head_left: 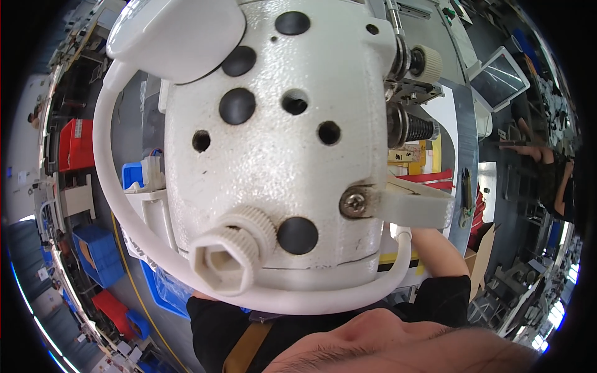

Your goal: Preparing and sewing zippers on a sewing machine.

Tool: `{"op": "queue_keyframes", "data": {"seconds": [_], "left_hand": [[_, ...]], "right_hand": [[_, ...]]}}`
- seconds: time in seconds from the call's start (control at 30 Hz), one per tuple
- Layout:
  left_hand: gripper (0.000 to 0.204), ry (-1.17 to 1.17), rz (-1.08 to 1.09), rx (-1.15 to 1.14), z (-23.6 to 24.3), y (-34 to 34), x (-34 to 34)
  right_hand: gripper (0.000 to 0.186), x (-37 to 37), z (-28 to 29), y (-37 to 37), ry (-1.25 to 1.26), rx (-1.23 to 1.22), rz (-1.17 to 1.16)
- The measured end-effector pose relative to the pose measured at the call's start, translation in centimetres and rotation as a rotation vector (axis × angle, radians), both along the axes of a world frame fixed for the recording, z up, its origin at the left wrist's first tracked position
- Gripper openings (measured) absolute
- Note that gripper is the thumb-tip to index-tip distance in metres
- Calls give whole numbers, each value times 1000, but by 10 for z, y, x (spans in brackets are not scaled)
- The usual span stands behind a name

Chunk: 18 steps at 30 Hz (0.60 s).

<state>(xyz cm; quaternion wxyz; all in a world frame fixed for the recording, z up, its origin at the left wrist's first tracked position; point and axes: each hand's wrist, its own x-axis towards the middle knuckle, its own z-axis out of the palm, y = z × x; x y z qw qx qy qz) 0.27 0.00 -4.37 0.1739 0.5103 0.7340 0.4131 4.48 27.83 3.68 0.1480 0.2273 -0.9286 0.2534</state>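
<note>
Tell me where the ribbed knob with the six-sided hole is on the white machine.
In the head view, the ribbed knob sits low on the left of the white machine, beside a black round plug and above the white cable.

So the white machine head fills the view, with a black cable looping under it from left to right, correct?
Not quite. The machine head does fill the head view, but the cable looping under it from left to right is white, not black.

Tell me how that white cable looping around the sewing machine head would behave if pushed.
The white cable probably flexes yet springs back: it holds a smooth, wide loop without sagging. Its glossy sheath looks slippery. Likely light, being slim beside the machine head.
</note>
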Motion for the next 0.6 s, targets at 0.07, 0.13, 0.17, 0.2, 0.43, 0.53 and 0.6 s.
{"op": "queue_keyframes", "data": {"seconds": [0.07, 0.13, 0.17, 0.2, 0.43, 0.53, 0.6], "left_hand": [[42, 4, 15, -10, 2, -4, 2], [42, 6, 27, -17, 3, -7, 4], [42, 6, 30, -17, 4, -7, 5], [42, 6, 33, -18, 5, -8, 5], [42, 13, 66, -48, 10, -20, 15], [43, 13, 65, -46, 11, -20, 17], [43, 16, 60, -42, 13, -18, 18]], "right_hand": [[31, -1, -2, 0, -10, -13, -1], [26, -3, -3, 1, -13, -39, 4], [26, -3, -2, 2, -15, -40, 8], [25, -3, 0, 2, 8, -18, 3], [27, -4, -6, -4, -34, -193, -55], [27, -3, -14, 0, 34, -174, -28], [27, 2, -16, 5, 23, -158, -24]]}}
